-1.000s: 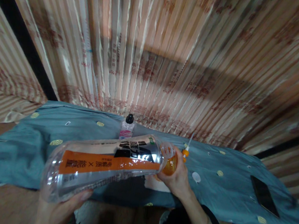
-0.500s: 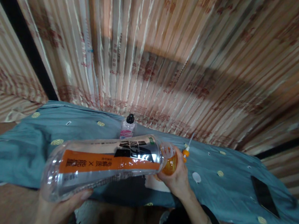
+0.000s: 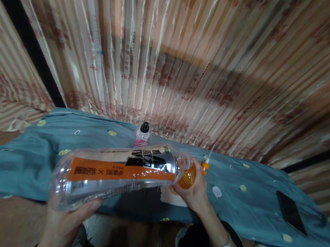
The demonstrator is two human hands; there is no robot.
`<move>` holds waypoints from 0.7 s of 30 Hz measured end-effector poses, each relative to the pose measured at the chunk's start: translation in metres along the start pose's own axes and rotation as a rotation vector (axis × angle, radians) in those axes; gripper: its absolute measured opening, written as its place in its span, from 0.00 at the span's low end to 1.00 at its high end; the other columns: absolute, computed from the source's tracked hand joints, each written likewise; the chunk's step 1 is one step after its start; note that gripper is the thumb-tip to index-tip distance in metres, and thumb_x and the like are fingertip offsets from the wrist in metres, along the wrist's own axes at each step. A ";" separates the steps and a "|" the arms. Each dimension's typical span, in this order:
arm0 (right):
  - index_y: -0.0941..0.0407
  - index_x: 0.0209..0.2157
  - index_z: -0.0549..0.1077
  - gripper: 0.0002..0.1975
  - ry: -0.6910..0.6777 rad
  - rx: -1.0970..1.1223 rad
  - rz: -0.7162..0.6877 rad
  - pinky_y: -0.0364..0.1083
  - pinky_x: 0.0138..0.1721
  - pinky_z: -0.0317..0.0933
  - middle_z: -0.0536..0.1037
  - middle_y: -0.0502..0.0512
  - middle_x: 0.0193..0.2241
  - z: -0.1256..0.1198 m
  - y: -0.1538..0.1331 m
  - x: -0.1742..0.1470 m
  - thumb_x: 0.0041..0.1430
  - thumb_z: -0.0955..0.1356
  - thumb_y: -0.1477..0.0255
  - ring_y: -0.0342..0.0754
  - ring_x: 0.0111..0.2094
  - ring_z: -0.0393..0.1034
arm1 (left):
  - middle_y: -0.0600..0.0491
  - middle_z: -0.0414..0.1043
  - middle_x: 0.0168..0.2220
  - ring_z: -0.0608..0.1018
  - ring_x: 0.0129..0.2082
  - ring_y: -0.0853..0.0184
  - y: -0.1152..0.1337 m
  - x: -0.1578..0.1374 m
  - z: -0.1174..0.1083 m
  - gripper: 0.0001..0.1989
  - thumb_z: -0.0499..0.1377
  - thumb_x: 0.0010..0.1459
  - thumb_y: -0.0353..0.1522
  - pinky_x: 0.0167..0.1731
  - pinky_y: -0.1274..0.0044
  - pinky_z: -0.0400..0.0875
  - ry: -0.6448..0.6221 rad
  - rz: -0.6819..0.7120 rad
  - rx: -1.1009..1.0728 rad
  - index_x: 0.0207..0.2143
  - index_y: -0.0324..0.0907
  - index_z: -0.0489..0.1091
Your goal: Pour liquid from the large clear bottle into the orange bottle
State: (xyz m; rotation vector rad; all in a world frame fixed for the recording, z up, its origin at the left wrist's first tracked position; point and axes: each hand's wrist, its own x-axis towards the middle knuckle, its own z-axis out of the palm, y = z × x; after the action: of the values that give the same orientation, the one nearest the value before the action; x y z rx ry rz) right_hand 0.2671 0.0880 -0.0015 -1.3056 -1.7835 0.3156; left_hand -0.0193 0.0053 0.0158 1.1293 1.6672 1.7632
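Note:
My left hand [image 3: 65, 219] is closed around the base of a large clear plastic drink bottle [image 3: 122, 174] with an orange and silver label. The bottle lies nearly level in the air, its neck pointing right. My right hand [image 3: 195, 189] is wrapped around a small amber see-through bottle [image 3: 187, 177], held right at the large bottle's mouth. Whether the two touch, and whether liquid passes between them, I cannot make out. Just behind my right hand lies an orange pump top [image 3: 205, 167] with a pale thin tube.
A blue-green patterned cloth [image 3: 251, 206] covers the surface ahead. On it are a clear bottle with a black cap [image 3: 143, 136], a white round disc [image 3: 216, 191], a dark phone [image 3: 291, 212] at right and a pale flat item [image 3: 173, 198] under my hands. Striped curtains [image 3: 167, 59] hang behind.
Both hands keep their grips. The large bottle's base has risen slightly, so it sits a little closer to level. The view has shifted slightly.

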 end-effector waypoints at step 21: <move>0.55 0.57 0.57 0.40 0.005 0.009 -0.034 0.56 0.51 0.67 0.74 0.60 0.50 0.005 0.005 0.004 0.42 0.74 0.70 0.58 0.50 0.73 | 0.39 0.65 0.56 0.67 0.57 0.41 -0.020 0.008 0.001 0.50 0.69 0.33 0.50 0.58 0.50 0.59 -0.007 0.106 0.035 0.58 0.44 0.59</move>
State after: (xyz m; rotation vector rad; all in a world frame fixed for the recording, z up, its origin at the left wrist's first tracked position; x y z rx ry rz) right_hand 0.2664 0.0947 -0.0061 -1.2678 -1.7959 0.3008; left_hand -0.0272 0.0149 -0.0013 1.2586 1.6687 1.7982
